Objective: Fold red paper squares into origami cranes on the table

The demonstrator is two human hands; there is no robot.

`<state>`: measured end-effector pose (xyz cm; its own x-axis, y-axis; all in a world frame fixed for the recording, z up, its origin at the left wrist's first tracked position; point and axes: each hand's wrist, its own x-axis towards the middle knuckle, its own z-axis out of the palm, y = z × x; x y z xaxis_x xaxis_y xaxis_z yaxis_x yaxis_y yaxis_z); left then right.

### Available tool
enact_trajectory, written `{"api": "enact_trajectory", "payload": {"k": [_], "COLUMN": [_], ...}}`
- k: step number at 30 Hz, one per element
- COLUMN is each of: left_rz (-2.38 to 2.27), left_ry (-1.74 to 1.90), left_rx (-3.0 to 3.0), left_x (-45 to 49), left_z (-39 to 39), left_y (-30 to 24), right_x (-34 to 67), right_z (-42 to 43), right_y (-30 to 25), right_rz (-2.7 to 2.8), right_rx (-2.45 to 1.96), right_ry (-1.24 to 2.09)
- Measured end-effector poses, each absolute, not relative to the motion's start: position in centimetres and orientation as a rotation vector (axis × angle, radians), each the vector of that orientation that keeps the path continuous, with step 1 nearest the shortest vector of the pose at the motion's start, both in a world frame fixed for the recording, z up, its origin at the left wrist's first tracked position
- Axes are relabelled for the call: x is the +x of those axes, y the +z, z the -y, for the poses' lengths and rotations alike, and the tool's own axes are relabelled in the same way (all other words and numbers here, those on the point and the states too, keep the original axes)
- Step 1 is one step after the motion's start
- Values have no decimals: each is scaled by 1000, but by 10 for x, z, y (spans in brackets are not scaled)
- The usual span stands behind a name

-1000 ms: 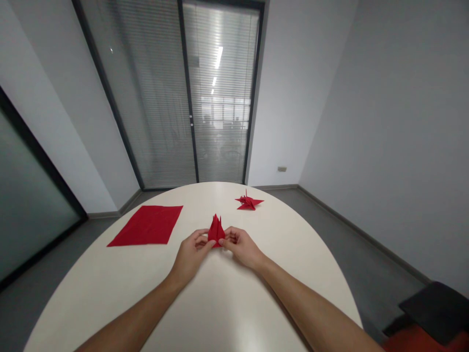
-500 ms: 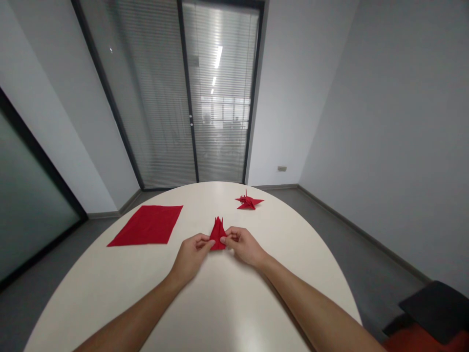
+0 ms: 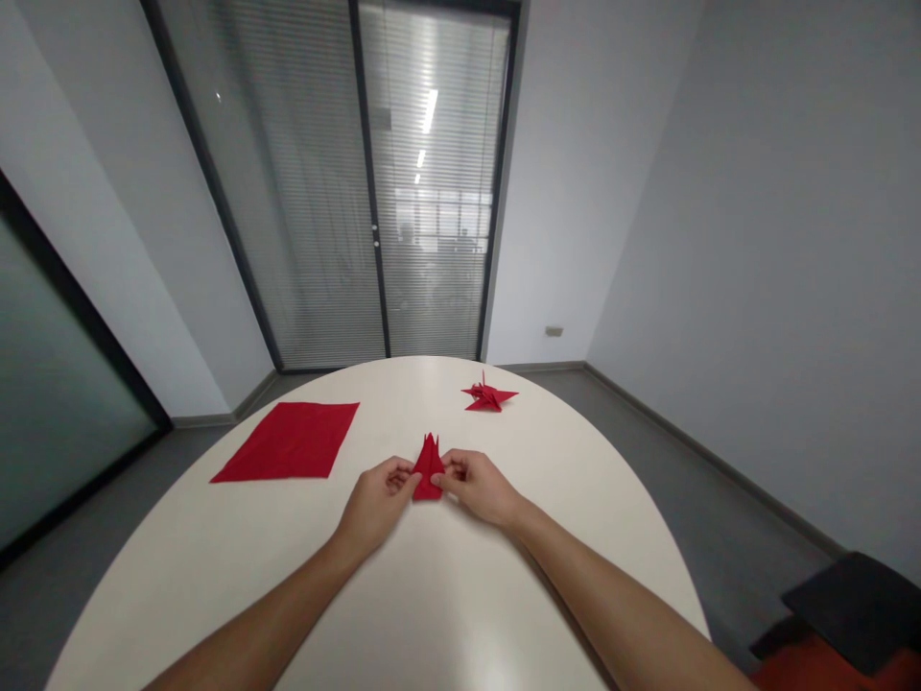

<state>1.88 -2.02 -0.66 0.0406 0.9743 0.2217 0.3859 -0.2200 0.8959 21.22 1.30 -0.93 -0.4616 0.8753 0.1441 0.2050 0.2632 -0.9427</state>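
Note:
Between my hands, over the middle of the table, is a small piece of folded red paper (image 3: 429, 472) with narrow points at its far end. My left hand (image 3: 380, 491) pinches its left edge between thumb and fingers. On the other side, my right hand (image 3: 478, 485) grips the right edge, thumb on top. My fingertips hide parts of both edges. Farther off to the right sits a folded red paper crane (image 3: 489, 395). A flat red sheet of paper (image 3: 292, 441) lies to the left of my hands.
The round white table (image 3: 374, 614) spreads under everything. Behind it stand a glass door with blinds (image 3: 438, 240) and grey walls. At the lower right is a black and red chair (image 3: 856, 614).
The folded red paper has shifted slightly toward me, and its far points now look a little lower. Both hands keep their pinch on it. The crane and flat sheet have not moved.

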Motion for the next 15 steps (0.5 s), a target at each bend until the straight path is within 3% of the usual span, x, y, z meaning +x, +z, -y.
{"api": "enact_trajectory", "payload": {"k": [10, 15], "left_rz": [-1673, -1514], "left_ry": [1019, 934], "left_rx": [2129, 2433], "left_x": [11, 12], "left_z": [19, 22], "left_y": [-16, -12], "right_x": [212, 213], "right_z": [-8, -9], "right_y": [0, -6], "right_rz": [2192, 2161], "right_rx": [-1209, -1259], "right_ry": [520, 351]}}
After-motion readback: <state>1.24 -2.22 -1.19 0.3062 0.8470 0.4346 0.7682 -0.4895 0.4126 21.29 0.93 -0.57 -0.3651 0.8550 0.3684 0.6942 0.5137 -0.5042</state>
